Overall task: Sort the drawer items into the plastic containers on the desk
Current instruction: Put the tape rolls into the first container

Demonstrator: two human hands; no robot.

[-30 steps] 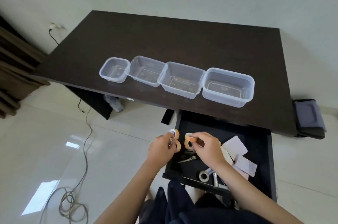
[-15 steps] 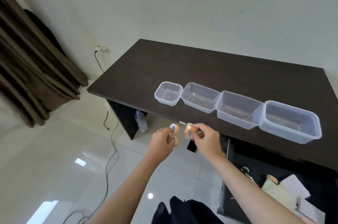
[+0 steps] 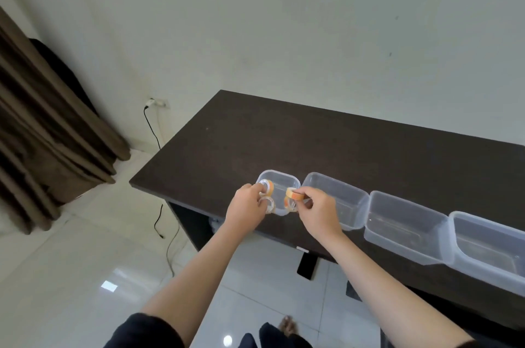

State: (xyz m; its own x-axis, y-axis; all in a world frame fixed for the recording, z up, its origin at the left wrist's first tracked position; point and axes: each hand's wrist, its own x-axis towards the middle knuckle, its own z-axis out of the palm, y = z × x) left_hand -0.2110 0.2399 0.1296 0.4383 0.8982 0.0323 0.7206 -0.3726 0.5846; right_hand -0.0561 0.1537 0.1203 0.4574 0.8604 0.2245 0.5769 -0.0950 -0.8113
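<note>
Holding tape rolls [image 3: 294,193], seemingly four, hands [image 3: 246,205] above smallest container [image 3: 284,177]

A dark brown wooden desk [image 3: 326,148] carries four clear plastic containers in a row along its front edge, the smallest [image 3: 279,180] nearest the left corner.

rightmost container [image 3: 488,251] cut by right edge; tape rolls [image 3: 267,185] blurred.

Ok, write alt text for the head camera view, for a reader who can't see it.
Both hands, the left hand and right hand, hold small orange tape rolls over the smallest container, at the left end of a row of four clear plastic containers on a dark desk. Brown curtains hang to the left.
</note>
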